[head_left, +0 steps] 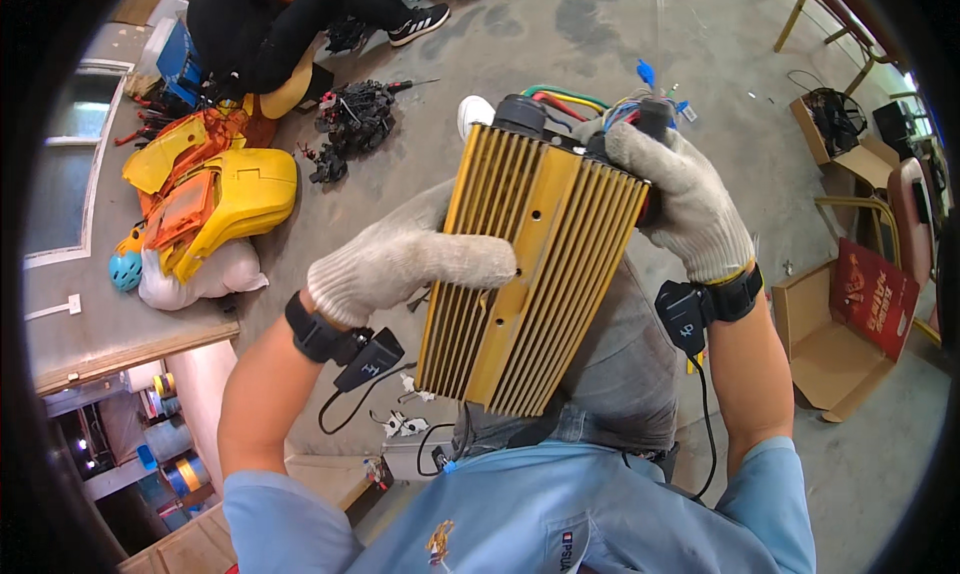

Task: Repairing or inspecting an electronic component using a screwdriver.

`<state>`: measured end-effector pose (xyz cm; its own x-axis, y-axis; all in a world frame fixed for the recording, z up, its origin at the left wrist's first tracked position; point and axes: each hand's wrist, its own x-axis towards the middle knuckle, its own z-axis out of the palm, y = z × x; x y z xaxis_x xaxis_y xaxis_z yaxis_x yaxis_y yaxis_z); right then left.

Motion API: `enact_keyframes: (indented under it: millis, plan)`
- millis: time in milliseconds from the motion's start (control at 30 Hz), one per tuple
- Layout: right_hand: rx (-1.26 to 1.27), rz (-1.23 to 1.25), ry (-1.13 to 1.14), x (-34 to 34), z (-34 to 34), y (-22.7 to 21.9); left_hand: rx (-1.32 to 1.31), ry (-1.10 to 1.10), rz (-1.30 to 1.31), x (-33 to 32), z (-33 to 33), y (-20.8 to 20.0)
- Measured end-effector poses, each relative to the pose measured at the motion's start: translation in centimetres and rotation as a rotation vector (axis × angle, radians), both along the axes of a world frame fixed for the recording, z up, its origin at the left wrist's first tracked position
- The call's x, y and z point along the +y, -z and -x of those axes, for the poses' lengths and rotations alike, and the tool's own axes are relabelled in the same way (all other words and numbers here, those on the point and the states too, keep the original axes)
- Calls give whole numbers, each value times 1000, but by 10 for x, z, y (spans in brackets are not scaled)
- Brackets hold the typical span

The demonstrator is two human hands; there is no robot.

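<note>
In front of my lap I hold up a gold finned metal box (540,264), its ribbed face toward me and tilted a little to the right. My gloved left hand (400,259) grips the left side, thumb laid across the fins; its other fingers are hidden behind. At the upper right corner my gloved right hand (685,194) closes round the box's edge beside a black part (655,119). A thick round black fitting (520,116) sticks out of the far end. Coloured wires (565,96) and a blue connector (646,72) spread out beyond it.
Yellow plastic body panels (245,189) lie at left beside a tangle of black parts (355,119). Another person (290,34) in black sits behind them. An open cardboard box (830,349) and chairs stand at right. Small white connectors (405,424) lie near my left side.
</note>
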<state>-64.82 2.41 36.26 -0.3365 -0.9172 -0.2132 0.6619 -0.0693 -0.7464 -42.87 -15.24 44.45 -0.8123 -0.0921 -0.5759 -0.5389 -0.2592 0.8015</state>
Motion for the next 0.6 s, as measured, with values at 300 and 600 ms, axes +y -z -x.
enact_keyframes:
  millis: [300, 600]
  plan:
    - [-150, 12, 166, 10, -4, 17, -75, 121, 322, 0, 16, -5]
    - [-257, -37, 257, 19, -24, 15, -143, 155, 432, -10, -25, -2]
